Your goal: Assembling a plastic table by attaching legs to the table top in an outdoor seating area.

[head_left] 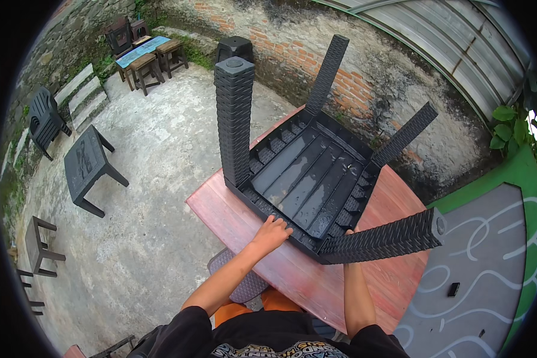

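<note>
A black plastic table (334, 155) with woven-look legs lies upside down, its legs pointing up and outward. Water patches and drops wet the ribbed underside of its top. It rests on a reddish wooden tabletop (394, 203) in front of me. My left hand (271, 233) is closed over the near rim, fingers curled inward. Behind the near right leg, my right hand (351, 230) is mostly hidden; a little of its fingers shows at the rim, closed on the table's edge.
A grey chair (249, 284) stands under the tabletop's near left side. On the concrete floor to the left are a low dark table (88, 165), a dark armchair (46, 119) and wooden stools (143, 70). A brick wall (280, 45) runs behind; a grey-green painted panel (471, 262) stands right.
</note>
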Demonstrator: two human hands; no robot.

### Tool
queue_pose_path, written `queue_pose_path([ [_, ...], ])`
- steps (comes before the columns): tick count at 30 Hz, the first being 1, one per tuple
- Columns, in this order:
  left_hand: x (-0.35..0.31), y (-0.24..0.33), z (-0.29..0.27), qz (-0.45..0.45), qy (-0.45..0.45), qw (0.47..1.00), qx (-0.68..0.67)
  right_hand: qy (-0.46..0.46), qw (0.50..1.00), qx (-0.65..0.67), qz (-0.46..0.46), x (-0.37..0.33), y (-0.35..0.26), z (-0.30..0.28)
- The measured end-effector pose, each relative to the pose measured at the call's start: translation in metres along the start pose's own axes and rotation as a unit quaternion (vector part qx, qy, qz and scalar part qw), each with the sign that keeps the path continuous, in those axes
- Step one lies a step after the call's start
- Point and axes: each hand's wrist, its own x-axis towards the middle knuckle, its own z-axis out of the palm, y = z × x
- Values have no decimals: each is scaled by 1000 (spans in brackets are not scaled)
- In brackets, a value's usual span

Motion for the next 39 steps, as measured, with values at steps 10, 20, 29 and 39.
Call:
queue_pose_path([
  [10,6,23,-51,-7,-5,999,-43,197,914,-355,-16,-6,-38,106],
  [20,30,29,-131,8,-66,996,-58,291,898,-328,27,-8,-73,167],
  [29,40,36,-173,20,-98,991,-85,131,554,-818,-80,-40,-88,165],
  [39,54,64,-218,22,-91,991,-97,271,801,-532,40,-61,-103,110],
])
